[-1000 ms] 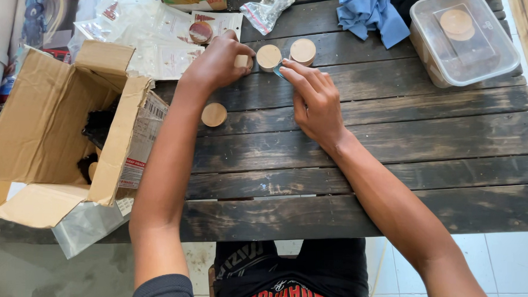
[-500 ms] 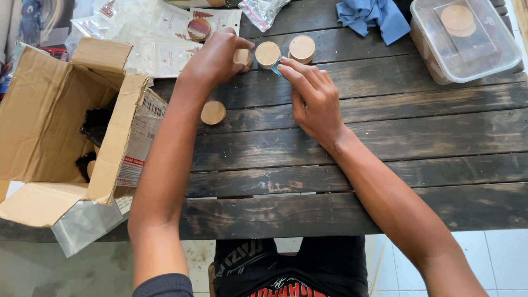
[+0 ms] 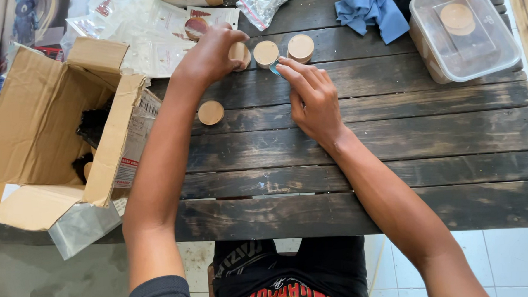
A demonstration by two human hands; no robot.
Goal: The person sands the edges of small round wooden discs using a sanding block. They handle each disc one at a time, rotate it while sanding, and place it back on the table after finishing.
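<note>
left sleeve point(image 3: 161, 292): dark grey | forearms: bare | shirt point(image 3: 289, 270): black, red-yellow print

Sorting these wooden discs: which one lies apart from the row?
The lone disc, on a nearer plank beside the left forearm; the other three sit in a row by the left hand.

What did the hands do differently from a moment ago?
Very little changed. The left hand tipped the small wooden round in its grip, so more of its flat face shows. The right hand stayed put, fingertips on a small blue-edged piece beside the two other wooden rounds. The lone round, the cardboard box and the plastic tub did not move.
</note>
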